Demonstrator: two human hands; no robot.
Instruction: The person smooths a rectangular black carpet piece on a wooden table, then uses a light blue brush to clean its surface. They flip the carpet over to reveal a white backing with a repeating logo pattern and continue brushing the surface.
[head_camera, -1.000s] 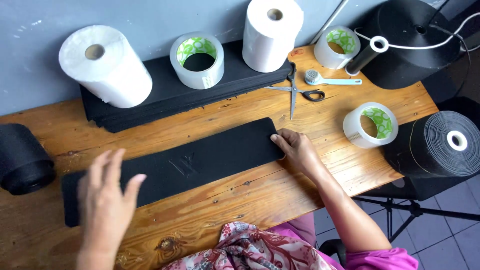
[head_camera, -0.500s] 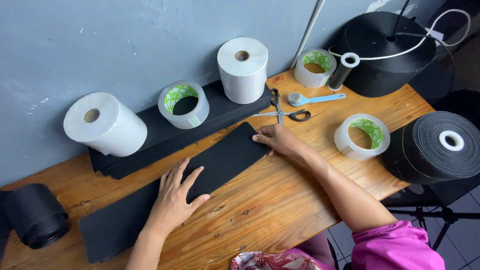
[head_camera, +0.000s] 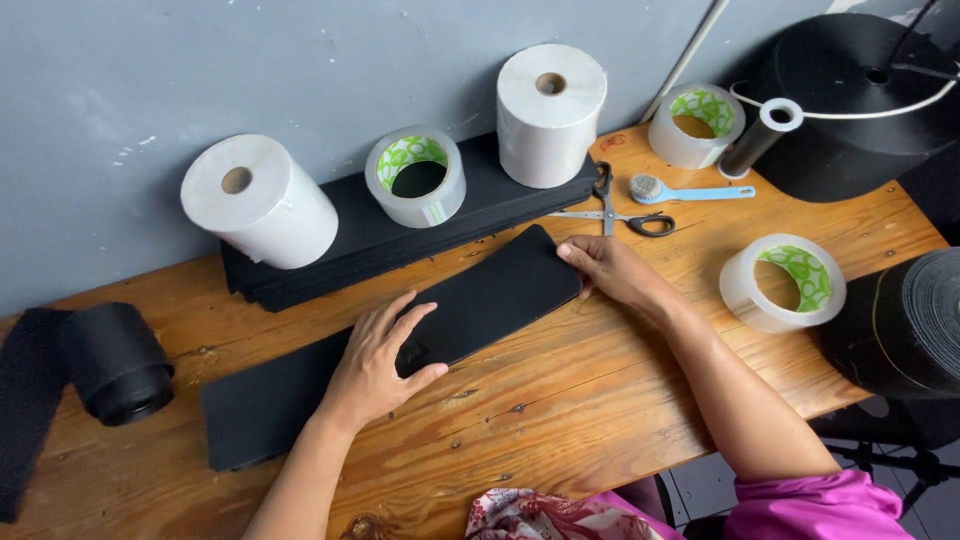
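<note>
While flat on wooden table, long matte black strip, rounded corners

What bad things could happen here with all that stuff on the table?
The scissors lie open just behind the right hand, so a backward reach might nick a finger. The tape roll sits near the table edge by the right forearm and an elbow could knock it off. The black strip may slide, since only the left hand presses it flat.
</note>
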